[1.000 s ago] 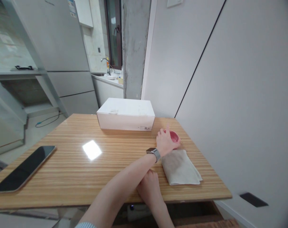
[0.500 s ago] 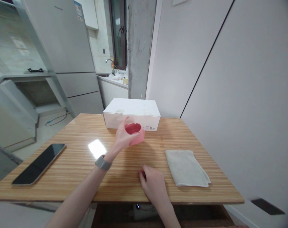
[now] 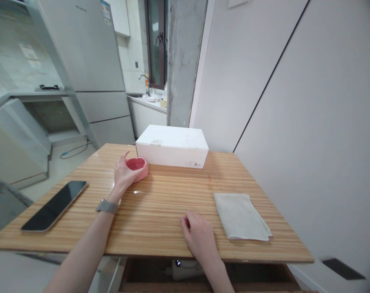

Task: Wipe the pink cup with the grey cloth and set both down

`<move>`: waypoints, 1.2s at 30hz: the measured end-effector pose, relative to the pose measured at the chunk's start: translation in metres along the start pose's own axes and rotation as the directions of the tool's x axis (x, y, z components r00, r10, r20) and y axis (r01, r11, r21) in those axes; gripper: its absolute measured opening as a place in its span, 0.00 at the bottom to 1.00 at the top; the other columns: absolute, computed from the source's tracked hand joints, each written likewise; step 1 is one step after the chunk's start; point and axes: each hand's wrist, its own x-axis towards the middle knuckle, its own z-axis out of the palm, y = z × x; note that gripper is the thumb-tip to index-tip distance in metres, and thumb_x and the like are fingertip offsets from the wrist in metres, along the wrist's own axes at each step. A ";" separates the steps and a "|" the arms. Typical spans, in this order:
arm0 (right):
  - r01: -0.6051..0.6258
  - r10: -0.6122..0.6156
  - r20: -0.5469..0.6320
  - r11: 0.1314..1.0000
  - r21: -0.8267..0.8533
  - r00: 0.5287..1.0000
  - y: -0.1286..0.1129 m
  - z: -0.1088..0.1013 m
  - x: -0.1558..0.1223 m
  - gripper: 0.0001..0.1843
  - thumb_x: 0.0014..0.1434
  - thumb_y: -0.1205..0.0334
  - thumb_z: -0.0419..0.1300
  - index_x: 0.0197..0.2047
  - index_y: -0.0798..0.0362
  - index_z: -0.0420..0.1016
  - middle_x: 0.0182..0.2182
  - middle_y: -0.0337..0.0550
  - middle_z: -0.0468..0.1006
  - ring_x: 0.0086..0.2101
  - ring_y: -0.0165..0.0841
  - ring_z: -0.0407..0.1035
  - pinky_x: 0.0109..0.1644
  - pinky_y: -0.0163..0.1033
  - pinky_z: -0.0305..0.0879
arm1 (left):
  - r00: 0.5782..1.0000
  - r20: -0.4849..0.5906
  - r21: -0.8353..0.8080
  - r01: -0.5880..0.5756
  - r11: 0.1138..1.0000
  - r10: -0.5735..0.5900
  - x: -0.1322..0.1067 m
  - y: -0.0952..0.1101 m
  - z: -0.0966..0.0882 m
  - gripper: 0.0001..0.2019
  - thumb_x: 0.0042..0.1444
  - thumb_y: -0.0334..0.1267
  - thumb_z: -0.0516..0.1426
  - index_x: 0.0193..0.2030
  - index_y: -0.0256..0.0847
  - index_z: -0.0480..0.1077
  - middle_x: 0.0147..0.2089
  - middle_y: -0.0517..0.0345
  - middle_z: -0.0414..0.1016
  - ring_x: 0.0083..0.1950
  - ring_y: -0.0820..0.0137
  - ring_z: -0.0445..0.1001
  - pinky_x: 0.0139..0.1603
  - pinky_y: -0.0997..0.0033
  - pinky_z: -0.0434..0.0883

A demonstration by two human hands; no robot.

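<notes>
My left hand (image 3: 123, 174), with a grey-banded watch at its wrist, grips a small round pink bowl (image 3: 141, 174) by its left side. The thumb lies along the near side and the other fingers go round the far side. The bowl is at the table's left-centre, its hollow facing up; it appears to rest on the wood. Loosely curled, my right hand (image 3: 200, 234) lies near the table's front edge, and nothing shows in it. To its right is a folded beige cloth (image 3: 241, 217).
A white box (image 3: 172, 154) stands at the back of the wooden table (image 3: 169, 203). A black phone (image 3: 55, 206) lies at the left. Under the front edge is an open drawer or shelf (image 3: 242, 280) with a pale device (image 3: 186, 270) in it. A white wall (image 3: 309, 142) rises at the right.
My left hand has carried the pink bowl left and lowered it, from in front of the white box to beyond its left end. My right hand stays in place.
</notes>
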 end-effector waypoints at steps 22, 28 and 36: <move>-0.176 0.040 -0.412 0.939 -0.297 0.910 0.084 -0.052 -0.047 0.15 0.66 0.62 0.44 0.47 0.54 0.70 0.35 0.47 0.77 0.34 0.37 0.72 0.38 0.42 0.65 | 0.979 -0.057 0.061 -0.190 0.980 0.193 -0.039 0.051 -0.015 0.34 0.49 0.52 0.59 0.61 0.40 0.61 0.62 0.39 0.57 0.62 0.48 0.59 0.59 0.48 0.59; -0.014 -0.017 -0.458 0.998 -0.064 0.889 0.022 -0.044 -0.034 0.13 0.64 0.67 0.47 0.48 0.53 0.70 0.36 0.46 0.78 0.36 0.35 0.73 0.41 0.40 0.69 | 0.559 0.820 -0.407 0.415 0.814 0.125 -0.135 0.105 -0.015 0.30 0.59 0.55 0.47 0.66 0.46 0.54 0.49 0.47 0.74 0.37 0.65 0.77 0.32 0.65 0.74; 0.325 -0.258 -0.457 0.943 0.072 0.851 -0.048 -0.017 -0.051 0.17 0.60 0.70 0.52 0.53 0.54 0.68 0.45 0.49 0.79 0.43 0.37 0.75 0.44 0.40 0.73 | 0.619 0.778 -0.419 0.378 0.826 0.111 -0.156 0.073 -0.027 0.24 0.49 0.45 0.59 0.53 0.40 0.72 0.55 0.49 0.74 0.53 0.59 0.72 0.52 0.62 0.70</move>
